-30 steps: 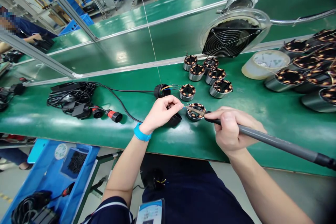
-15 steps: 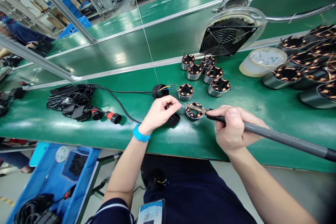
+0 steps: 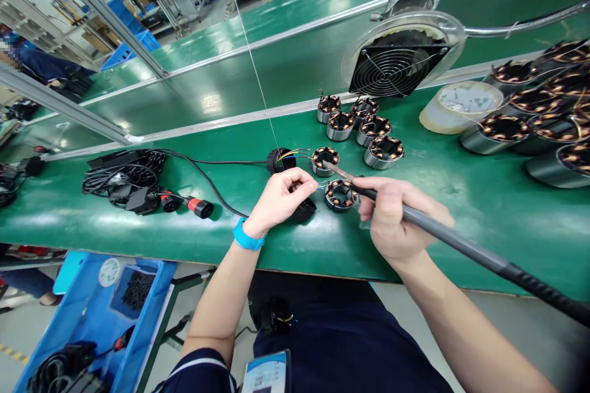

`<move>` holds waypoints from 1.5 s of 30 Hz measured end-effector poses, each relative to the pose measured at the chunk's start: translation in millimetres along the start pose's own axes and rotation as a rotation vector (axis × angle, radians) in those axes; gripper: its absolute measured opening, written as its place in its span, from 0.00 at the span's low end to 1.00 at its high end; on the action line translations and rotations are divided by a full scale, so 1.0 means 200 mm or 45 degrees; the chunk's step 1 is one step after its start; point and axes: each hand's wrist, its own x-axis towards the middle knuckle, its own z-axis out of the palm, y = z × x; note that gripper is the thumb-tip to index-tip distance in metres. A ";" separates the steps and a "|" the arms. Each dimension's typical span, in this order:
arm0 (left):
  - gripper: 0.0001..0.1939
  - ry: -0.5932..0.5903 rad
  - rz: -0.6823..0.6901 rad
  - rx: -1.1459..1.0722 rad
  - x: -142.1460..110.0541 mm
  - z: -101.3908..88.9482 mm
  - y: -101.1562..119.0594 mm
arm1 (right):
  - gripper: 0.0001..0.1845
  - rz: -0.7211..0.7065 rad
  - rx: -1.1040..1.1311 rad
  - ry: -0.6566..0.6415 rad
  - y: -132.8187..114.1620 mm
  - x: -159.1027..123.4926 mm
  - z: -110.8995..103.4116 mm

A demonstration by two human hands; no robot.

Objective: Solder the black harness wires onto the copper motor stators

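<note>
My right hand (image 3: 391,218) grips a black soldering iron (image 3: 465,245); its metal tip is raised over a small copper-wound stator (image 3: 325,159). A second stator (image 3: 340,194) lies just below the tip, beside my fingers. My left hand (image 3: 281,196), with a blue wristband, pinches thin wire leads (image 3: 320,184) next to that stator and rests over a black connector (image 3: 304,211). A thin solder wire (image 3: 258,80) runs down from above toward my left hand.
Several more small stators (image 3: 359,126) sit behind. Larger stators (image 3: 544,116) crowd the right. A fume fan (image 3: 399,67) with foil duct stands at the back, a tape roll (image 3: 456,107) beside it. Black cables and connectors (image 3: 138,181) lie left; a blue bin (image 3: 92,319) below.
The soldering iron tip has lifted off the near stator and swung back-left over the stator behind it. My right hand moved slightly left. My left hand stays put.
</note>
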 end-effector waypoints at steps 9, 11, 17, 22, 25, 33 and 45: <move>0.15 -0.012 0.028 0.021 0.00 0.01 0.02 | 0.22 -0.228 0.026 -0.289 0.02 0.07 0.07; 0.14 -0.009 0.033 0.034 0.00 0.00 0.02 | 0.25 -0.235 0.026 -0.315 0.02 0.07 0.07; 0.13 0.003 0.058 0.074 0.00 0.01 0.01 | 0.28 -0.226 0.031 -0.380 0.03 0.06 0.07; 0.12 0.053 0.157 0.164 -0.01 0.01 0.02 | 0.27 -0.242 -0.042 -0.423 0.03 0.05 0.09; 0.11 0.067 0.223 0.222 -0.02 0.01 0.03 | 0.26 -0.271 -0.048 -0.440 0.04 0.04 0.11; 0.08 -0.019 0.284 0.439 -0.01 -0.03 0.01 | 0.30 -0.344 -0.092 -0.562 0.11 0.04 0.13; 0.16 -0.122 0.151 0.366 0.05 -0.10 -0.04 | 0.24 -0.422 -0.403 -0.721 0.11 0.01 0.10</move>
